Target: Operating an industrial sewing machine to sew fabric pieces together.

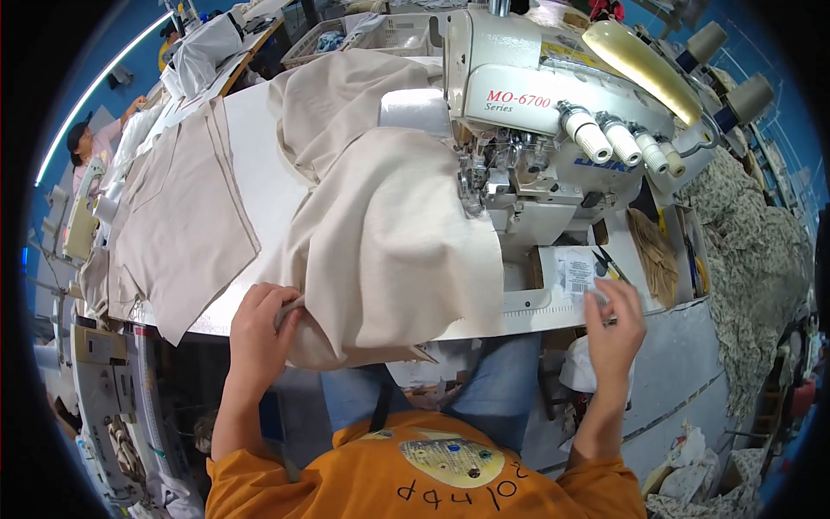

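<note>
Seated person at a white desk (259, 164) with an overlock sewing machine (536, 112) at the far right side. Left hand (259, 324) is curled and pinching the near edge of the beige fabric piece (389, 233) right at the desk's front edge, fingers wrapped over a fold. The fabric drapes from the machine's presser foot area (474, 186) down across the desk and hangs off the front toward the lap. Right hand (616, 320) is up near the desk's right front corner, fingers loosely spread and slightly blurred, touching or just over a small white paper tag (577, 272) – can't tell if it actually grips anything. A second stack of beige panels (173, 216) lies flat on the left of the desk, apart from the held piece. Patterned cloth (743, 233) is heaped at the right, cream thread cones (605, 138) sit on the machine. Another person (86, 143) works far left. Risks as I judge them – the heavy overhang could slide off the desk if the left pinch loosens; a one-handed hold could let the fabric skew or bunch under the foot; the loose fold near the needle area could get caught
</note>
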A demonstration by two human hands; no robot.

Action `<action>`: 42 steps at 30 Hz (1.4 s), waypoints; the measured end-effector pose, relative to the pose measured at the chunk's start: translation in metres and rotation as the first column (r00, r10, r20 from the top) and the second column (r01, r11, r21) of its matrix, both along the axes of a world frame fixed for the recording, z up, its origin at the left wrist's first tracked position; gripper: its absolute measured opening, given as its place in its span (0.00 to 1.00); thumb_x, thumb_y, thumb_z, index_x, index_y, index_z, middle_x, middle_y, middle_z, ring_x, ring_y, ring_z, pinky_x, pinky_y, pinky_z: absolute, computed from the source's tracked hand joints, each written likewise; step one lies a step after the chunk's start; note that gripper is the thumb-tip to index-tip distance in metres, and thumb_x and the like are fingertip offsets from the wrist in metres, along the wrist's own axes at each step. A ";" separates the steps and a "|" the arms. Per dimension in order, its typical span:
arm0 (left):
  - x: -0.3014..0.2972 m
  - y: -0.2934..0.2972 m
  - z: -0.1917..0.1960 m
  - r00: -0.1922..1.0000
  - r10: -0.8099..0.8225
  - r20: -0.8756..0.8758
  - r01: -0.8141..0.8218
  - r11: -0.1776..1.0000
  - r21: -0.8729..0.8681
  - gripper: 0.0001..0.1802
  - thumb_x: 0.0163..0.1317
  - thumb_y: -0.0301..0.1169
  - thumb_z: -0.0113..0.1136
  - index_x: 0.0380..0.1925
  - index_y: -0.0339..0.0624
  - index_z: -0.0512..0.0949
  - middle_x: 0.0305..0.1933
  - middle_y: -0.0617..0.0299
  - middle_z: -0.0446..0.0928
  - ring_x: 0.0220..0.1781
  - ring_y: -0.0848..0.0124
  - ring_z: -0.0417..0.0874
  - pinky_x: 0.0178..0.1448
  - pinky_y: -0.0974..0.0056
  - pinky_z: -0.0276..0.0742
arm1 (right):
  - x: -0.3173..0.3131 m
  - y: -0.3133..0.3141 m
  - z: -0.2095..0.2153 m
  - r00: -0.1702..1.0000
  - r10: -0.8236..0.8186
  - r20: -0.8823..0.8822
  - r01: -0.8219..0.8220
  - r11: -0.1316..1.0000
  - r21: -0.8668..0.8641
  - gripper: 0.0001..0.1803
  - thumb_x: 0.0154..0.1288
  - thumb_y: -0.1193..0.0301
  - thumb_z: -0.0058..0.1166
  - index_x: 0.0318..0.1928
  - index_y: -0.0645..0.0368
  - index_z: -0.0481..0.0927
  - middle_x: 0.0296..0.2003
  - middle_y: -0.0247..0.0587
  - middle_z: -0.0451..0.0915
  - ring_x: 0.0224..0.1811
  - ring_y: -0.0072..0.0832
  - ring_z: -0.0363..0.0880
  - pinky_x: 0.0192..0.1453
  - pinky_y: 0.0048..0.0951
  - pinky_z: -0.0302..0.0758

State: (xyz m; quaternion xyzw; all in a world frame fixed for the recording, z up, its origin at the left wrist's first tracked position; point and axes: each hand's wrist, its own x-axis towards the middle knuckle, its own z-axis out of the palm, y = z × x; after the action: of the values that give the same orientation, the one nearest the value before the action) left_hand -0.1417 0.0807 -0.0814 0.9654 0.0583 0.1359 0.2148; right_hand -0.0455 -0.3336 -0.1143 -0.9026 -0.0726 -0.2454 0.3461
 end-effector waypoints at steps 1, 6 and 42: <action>0.003 0.004 0.000 0.999 -0.027 -0.020 0.026 0.999 -0.025 0.15 0.49 0.24 0.67 0.39 0.38 0.80 0.40 0.55 0.77 0.47 0.54 0.77 0.57 0.54 0.71 | 0.007 -0.007 0.001 1.000 -0.007 0.002 0.007 1.000 -0.001 0.13 0.57 0.78 0.65 0.44 0.60 0.84 0.43 0.39 0.81 0.27 0.28 0.76 0.31 0.26 0.75; 0.025 0.039 0.032 0.966 -0.045 0.254 -0.038 0.950 0.311 0.12 0.46 0.19 0.60 0.34 0.38 0.78 0.38 0.55 0.78 0.44 0.56 0.78 0.53 0.55 0.70 | 0.027 -0.016 0.002 0.994 0.031 -0.106 -0.050 0.981 -0.185 0.14 0.57 0.74 0.66 0.45 0.61 0.84 0.43 0.38 0.78 0.36 0.31 0.76 0.42 0.31 0.76; 0.052 -0.012 0.010 0.956 -0.052 0.288 -0.032 0.960 0.279 0.37 0.52 0.17 0.59 0.66 0.50 0.70 0.73 0.57 0.64 0.74 0.54 0.64 0.74 0.50 0.61 | 0.038 -0.037 0.001 0.968 0.231 -0.101 -0.249 0.939 -0.236 0.09 0.58 0.75 0.65 0.40 0.60 0.86 0.35 0.39 0.80 0.33 0.37 0.80 0.39 0.34 0.76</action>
State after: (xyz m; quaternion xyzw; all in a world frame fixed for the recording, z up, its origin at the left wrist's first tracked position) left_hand -0.0898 0.0685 -0.0715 0.9556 0.0010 0.2830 0.0826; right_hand -0.0080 -0.3701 -0.1133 -0.9313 -0.1994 -0.1577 0.2609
